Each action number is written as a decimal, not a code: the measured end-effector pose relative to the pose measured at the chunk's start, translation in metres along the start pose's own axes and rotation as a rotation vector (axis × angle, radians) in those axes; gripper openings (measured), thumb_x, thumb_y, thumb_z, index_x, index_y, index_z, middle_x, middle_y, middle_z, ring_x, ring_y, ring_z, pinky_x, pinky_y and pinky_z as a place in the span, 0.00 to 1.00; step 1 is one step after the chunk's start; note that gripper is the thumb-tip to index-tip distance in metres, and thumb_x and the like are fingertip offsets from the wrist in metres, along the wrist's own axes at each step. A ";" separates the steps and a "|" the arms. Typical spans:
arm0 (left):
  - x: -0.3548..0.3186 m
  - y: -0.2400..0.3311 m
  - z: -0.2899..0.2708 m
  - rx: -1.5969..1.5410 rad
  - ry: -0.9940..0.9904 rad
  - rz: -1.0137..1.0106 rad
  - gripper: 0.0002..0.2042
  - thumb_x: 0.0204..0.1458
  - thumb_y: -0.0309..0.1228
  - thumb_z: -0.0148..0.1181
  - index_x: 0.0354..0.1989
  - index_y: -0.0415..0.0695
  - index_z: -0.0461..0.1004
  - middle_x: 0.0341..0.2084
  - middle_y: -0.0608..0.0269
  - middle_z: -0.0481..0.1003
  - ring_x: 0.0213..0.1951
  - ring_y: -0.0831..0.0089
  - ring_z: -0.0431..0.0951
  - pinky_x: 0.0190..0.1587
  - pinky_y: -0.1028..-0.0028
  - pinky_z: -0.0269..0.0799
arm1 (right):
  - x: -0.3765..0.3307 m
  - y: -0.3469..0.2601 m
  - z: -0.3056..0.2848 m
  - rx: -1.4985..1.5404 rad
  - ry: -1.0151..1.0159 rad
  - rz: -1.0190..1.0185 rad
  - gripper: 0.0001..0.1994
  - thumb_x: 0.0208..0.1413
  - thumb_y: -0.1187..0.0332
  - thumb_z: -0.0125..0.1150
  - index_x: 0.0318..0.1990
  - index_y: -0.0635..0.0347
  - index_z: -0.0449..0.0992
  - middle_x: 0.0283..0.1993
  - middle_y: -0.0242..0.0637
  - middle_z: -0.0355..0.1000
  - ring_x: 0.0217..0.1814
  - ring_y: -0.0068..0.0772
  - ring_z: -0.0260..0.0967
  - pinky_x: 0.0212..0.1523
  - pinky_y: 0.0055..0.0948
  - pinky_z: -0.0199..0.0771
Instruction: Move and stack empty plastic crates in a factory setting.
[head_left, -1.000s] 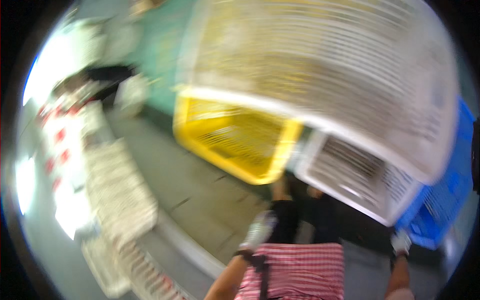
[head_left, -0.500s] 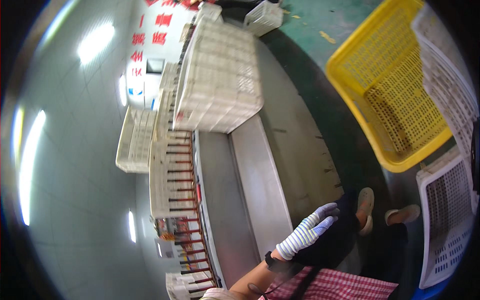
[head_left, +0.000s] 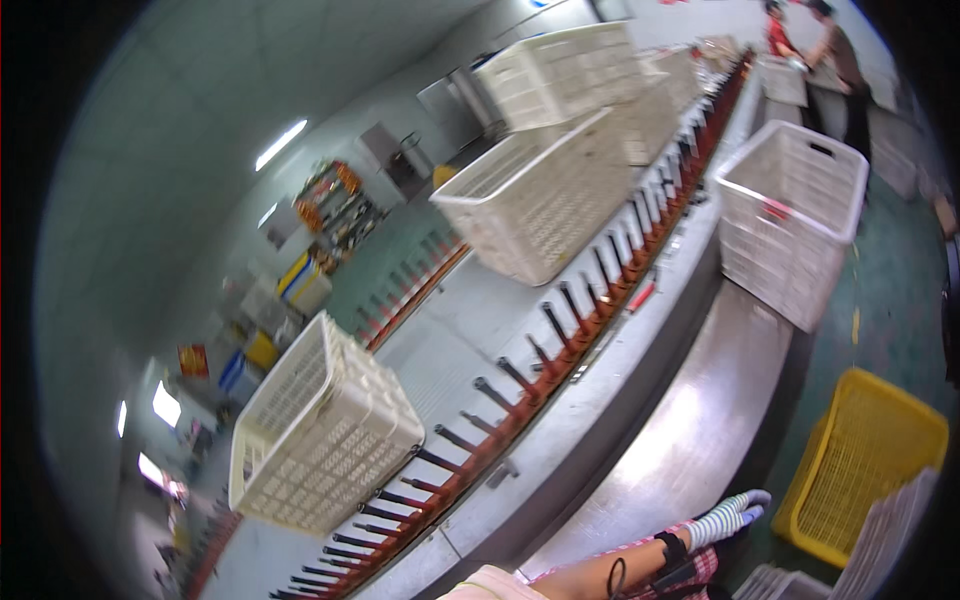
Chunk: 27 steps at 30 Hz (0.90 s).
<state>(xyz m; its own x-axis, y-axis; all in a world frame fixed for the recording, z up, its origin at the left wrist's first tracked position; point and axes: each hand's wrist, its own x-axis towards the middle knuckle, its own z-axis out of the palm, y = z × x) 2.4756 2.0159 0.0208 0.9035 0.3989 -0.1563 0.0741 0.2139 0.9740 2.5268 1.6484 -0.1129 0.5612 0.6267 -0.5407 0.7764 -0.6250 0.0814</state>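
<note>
My left hand (head_left: pixel 728 518) wears a striped knit glove with pale blue-grey fingertips, and a dark band circles its wrist. It hangs low over a checkered red and white apron (head_left: pixel 700 566), near the shiny metal bench (head_left: pixel 665 440). Its fingers are loosely stretched, somewhat blurred, and nothing shows in them. My right hand is out of view. Closest to my left hand among the containers is a yellow plastic basket (head_left: pixel 812 480) on the floor at the right.
A row of dark upright pegs (head_left: pixel 555 325) runs along the line. White crates stand on it, one near left (head_left: pixel 340 450), others farther (head_left: pixel 540 205). A tall white crate (head_left: pixel 785 240) rests on the bench. Two people (head_left: pixel 840 60) stand far right. White stacked baskets (head_left: pixel 885 540) lie lower right.
The view has swung and levelled, bringing the peg line, more crates and two people into sight. My left hand now appears lower and farther right in the picture.
</note>
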 end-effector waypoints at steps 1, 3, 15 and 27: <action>-0.003 0.001 -0.004 0.059 0.006 0.035 0.17 0.56 0.32 0.47 0.53 0.39 0.62 0.46 0.57 0.69 0.51 0.69 0.66 0.54 0.73 0.59 | 0.052 0.039 0.063 0.308 -0.172 0.056 0.25 0.54 0.62 0.46 0.60 0.57 0.57 0.52 0.43 0.66 0.57 0.43 0.59 0.56 0.36 0.60; -0.010 -0.008 -0.014 0.137 0.037 0.055 0.16 0.55 0.32 0.47 0.51 0.39 0.64 0.43 0.57 0.70 0.49 0.69 0.67 0.53 0.72 0.61 | 0.090 -0.027 -0.043 0.590 -0.344 0.057 0.26 0.56 0.63 0.45 0.62 0.57 0.53 0.54 0.43 0.64 0.59 0.42 0.56 0.57 0.35 0.59; -0.040 -0.009 0.018 0.299 -0.096 0.360 0.09 0.48 0.30 0.49 0.34 0.42 0.73 0.27 0.53 0.75 0.30 0.60 0.76 0.34 0.66 0.70 | 0.128 -0.195 -0.096 0.014 0.171 -0.679 0.23 0.51 0.60 0.43 0.54 0.62 0.64 0.47 0.49 0.68 0.50 0.42 0.66 0.51 0.38 0.64; -0.039 -0.026 0.000 0.033 -0.320 0.084 0.10 0.54 0.26 0.49 0.44 0.39 0.69 0.32 0.61 0.74 0.33 0.76 0.72 0.39 0.78 0.69 | -0.023 -0.110 0.038 0.799 -0.183 0.551 0.36 0.50 0.43 0.45 0.56 0.67 0.61 0.56 0.58 0.60 0.60 0.50 0.57 0.58 0.34 0.58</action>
<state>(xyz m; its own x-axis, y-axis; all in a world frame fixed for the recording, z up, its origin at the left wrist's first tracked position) 2.4385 1.9953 0.0013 0.9935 0.1121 -0.0205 0.0023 0.1606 0.9870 2.4173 1.6850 -0.1408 0.6806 0.1145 -0.7237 -0.0399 -0.9805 -0.1926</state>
